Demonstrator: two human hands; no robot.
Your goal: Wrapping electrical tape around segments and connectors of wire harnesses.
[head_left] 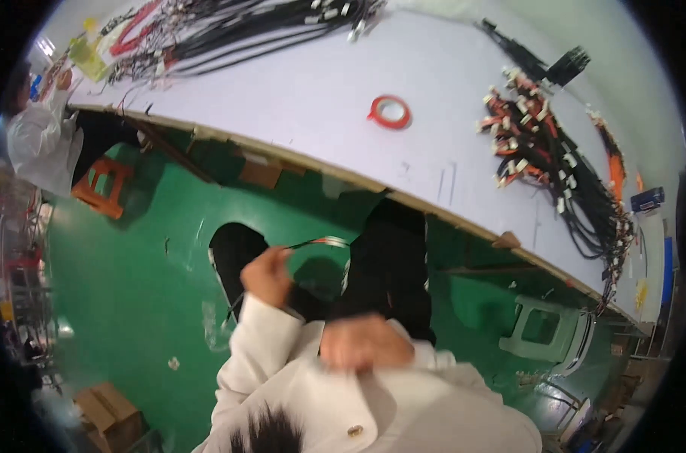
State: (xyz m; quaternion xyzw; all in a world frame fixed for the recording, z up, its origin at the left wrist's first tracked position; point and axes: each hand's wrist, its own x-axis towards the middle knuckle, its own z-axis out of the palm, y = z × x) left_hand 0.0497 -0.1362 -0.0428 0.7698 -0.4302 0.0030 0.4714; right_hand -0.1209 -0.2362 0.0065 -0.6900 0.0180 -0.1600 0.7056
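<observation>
Over my lap, my left hand (267, 278) is closed around a thin wire harness (329, 241). The harness's end, with red, white and dark wires, sticks out to the right above my dark trousers. A dark length also shows below the hand on its left side. My right hand (366, 343) is close to the front of my white coat, to the right of and nearer than the left. Motion smears its fingers, and I cannot make out whether anything is in them.
On the white table (298, 98) ahead lie a roll of red tape (390, 112), a bundle of black cables with white connectors (562, 166) and more black cables (267, 30). Stools stand on the green floor, one orange (105, 185), one pale (543, 328). A person in white (45, 147) sits far left.
</observation>
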